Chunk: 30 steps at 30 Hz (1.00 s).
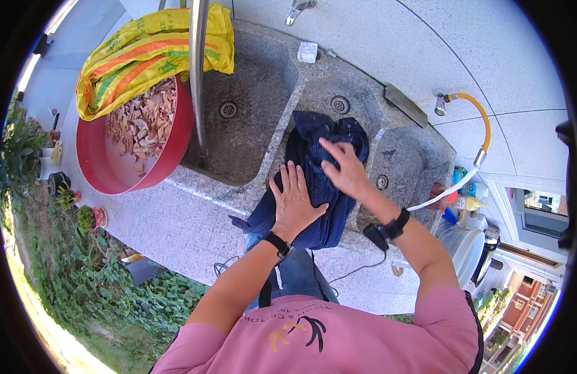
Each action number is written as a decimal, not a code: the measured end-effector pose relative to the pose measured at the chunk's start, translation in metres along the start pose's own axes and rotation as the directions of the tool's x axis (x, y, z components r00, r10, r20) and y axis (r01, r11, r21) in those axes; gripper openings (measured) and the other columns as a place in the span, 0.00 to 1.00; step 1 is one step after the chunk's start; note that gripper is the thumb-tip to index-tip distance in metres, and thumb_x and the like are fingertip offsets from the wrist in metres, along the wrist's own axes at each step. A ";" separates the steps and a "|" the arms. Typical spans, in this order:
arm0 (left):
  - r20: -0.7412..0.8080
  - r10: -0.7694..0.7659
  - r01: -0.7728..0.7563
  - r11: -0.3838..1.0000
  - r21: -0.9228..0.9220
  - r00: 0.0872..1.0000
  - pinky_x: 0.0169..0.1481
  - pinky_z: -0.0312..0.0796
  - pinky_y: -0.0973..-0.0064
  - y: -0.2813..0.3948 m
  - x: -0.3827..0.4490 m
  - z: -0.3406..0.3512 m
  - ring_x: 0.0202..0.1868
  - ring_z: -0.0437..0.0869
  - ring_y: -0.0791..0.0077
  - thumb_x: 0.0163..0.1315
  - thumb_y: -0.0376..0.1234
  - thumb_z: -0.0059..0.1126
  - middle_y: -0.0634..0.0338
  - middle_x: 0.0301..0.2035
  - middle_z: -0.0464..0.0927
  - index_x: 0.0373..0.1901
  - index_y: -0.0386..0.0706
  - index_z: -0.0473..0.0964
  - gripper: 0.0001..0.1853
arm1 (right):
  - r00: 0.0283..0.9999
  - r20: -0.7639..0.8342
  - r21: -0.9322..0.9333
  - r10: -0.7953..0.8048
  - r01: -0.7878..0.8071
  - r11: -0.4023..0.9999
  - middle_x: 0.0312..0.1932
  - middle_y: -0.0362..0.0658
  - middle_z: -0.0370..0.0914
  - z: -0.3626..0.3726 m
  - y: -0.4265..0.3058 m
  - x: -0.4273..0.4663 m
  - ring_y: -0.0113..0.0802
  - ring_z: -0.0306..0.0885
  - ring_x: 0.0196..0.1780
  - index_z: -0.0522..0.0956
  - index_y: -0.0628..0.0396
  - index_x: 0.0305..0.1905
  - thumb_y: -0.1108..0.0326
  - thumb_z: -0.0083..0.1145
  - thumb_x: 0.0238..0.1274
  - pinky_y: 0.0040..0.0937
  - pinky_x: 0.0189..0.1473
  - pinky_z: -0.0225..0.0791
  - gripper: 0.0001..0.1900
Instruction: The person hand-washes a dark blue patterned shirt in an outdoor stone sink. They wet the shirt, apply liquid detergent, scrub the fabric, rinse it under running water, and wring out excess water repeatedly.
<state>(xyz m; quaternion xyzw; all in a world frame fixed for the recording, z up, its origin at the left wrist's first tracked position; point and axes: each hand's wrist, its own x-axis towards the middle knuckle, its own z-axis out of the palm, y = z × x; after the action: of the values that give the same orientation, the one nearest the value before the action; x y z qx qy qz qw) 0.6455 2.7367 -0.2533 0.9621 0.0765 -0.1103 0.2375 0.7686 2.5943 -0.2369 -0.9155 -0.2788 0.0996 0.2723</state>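
Note:
A dark blue garment with small light dots (pixel 335 210) lies bunched over the front of the middle basin of a grey stone sink (pixel 265 182). My left hand (pixel 295 198) rests flat on the cloth with its fingers spread. Over the upper part of the garment is my right hand (pixel 342 168), its index finger and thumb apart; whether it touches the cloth cannot be told. A drain strainer (pixel 340 104) shows behind the garment. Both wrists wear black bands.
Left of the sink stands a red basin (pixel 176 140) of pale dried pieces, partly under a yellow woven sack (pixel 152 51). A metal pipe (pixel 198 70) rises before the left basin. A white block (pixel 307 52) sits on the rim. A hose (pixel 480 117) hangs at right, near bottles (pixel 468 203).

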 end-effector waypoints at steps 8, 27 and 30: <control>-0.019 -0.014 0.015 1.000 0.023 1.000 0.76 0.37 0.34 0.000 0.007 0.003 0.79 0.42 0.44 0.52 0.67 0.61 0.37 0.76 0.45 0.75 0.26 0.49 0.64 | 0.953 -0.294 -0.425 0.069 -0.195 0.884 0.47 0.52 0.75 0.063 0.074 0.120 0.53 0.80 0.47 0.76 0.54 0.50 0.52 0.56 0.68 0.49 0.40 0.78 0.17; -0.030 0.003 -0.002 1.000 0.015 1.000 0.75 0.39 0.33 0.002 0.013 0.008 0.78 0.45 0.42 0.52 0.67 0.61 0.36 0.76 0.46 0.75 0.25 0.50 0.64 | 0.993 -0.045 -0.691 -0.109 0.048 0.722 0.77 0.55 0.55 0.022 0.095 0.158 0.61 0.51 0.78 0.69 0.42 0.71 0.25 0.49 0.61 0.73 0.70 0.51 0.42; 0.003 -0.009 0.009 1.000 0.017 1.000 0.75 0.39 0.34 0.002 0.013 0.007 0.78 0.44 0.43 0.52 0.67 0.61 0.37 0.76 0.46 0.75 0.25 0.50 0.64 | 0.945 0.239 -0.388 0.224 -0.118 0.914 0.82 0.47 0.46 0.031 0.063 0.157 0.61 0.38 0.82 0.63 0.39 0.76 0.17 0.41 0.56 0.81 0.72 0.37 0.50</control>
<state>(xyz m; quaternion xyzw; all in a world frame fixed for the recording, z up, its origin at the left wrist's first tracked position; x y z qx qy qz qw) 0.6577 2.7327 -0.2615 0.9635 0.0796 -0.1134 0.2292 0.9168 2.6531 -0.3028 -0.9481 -0.2461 0.1967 0.0437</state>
